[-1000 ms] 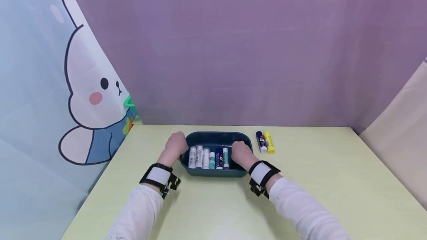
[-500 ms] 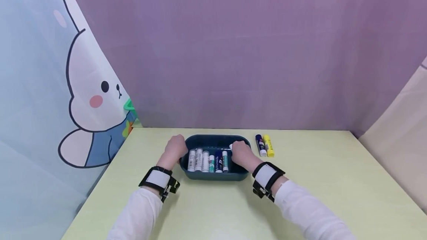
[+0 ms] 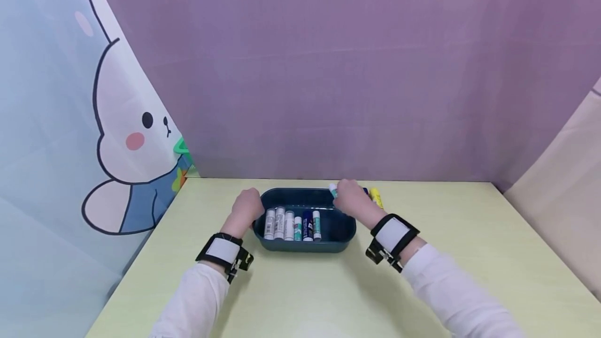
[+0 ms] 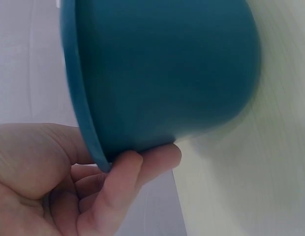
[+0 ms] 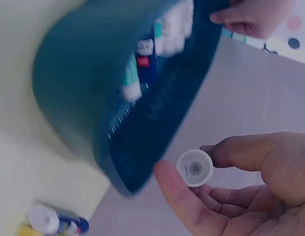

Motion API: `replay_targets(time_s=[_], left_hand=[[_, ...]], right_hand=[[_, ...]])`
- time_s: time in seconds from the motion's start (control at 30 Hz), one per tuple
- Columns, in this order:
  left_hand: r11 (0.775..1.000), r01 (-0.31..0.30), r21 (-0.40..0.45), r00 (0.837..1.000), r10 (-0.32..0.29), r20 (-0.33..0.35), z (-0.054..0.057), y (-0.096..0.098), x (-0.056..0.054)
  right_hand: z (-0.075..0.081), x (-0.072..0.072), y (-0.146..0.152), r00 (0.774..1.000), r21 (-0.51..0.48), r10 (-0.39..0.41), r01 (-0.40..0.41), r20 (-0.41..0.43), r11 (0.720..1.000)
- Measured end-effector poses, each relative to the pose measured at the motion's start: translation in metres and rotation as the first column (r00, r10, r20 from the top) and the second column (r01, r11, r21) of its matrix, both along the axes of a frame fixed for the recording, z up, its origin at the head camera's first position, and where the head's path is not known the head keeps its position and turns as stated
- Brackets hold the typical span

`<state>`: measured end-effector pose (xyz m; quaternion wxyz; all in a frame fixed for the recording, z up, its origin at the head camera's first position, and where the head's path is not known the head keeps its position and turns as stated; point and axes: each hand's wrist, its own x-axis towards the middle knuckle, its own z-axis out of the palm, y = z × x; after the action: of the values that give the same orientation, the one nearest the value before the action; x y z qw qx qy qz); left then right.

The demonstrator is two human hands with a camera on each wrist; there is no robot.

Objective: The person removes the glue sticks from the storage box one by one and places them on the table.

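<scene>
My left hand (image 3: 246,206) grips the left end of a dark teal basin (image 3: 305,246), its thumb and fingers pinching the rim in the left wrist view. Several glue sticks (image 3: 289,226), white, green-white and navy, lie side by side in the basin. Above the basin's far right corner, my right hand (image 3: 353,200) pinches a white and green glue stick (image 3: 333,188). In the right wrist view that glue stick's round white end (image 5: 194,168) faces the camera, between thumb and fingers. The rest of it is hidden there.
On the table (image 3: 291,296), right of the basin, lie a yellow glue stick (image 3: 376,196) and a navy glue stick (image 3: 365,191), partly covered by my right hand in the head view. A purple cloth (image 3: 328,93) hangs behind the table.
My right hand has risen out of the basin, moving right and away from me with the glue stick. My left hand keeps its hold on the rim.
</scene>
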<state>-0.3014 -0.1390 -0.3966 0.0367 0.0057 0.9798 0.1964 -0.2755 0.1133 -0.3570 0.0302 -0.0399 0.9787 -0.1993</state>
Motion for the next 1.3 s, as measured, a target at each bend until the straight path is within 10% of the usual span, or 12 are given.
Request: replay_targets(time_s=[0.47, 1.3], left_hand=[[1.0, 0.004, -0.009, 1.0, -0.004, -0.001, -0.001, -0.001, -0.001], [0.998, -0.01, -0.061, 0.999, 0.008, -0.045, -0.004, -0.001, -0.005]], right_hand=[[0.022, -0.008, 0.06, 0.996, -0.018, -0.083, 0.082, -0.043, 0.996], [-0.031, -0.028, 0.141, 0.974, -0.076, -0.209, 0.202, -0.091, 0.976]])
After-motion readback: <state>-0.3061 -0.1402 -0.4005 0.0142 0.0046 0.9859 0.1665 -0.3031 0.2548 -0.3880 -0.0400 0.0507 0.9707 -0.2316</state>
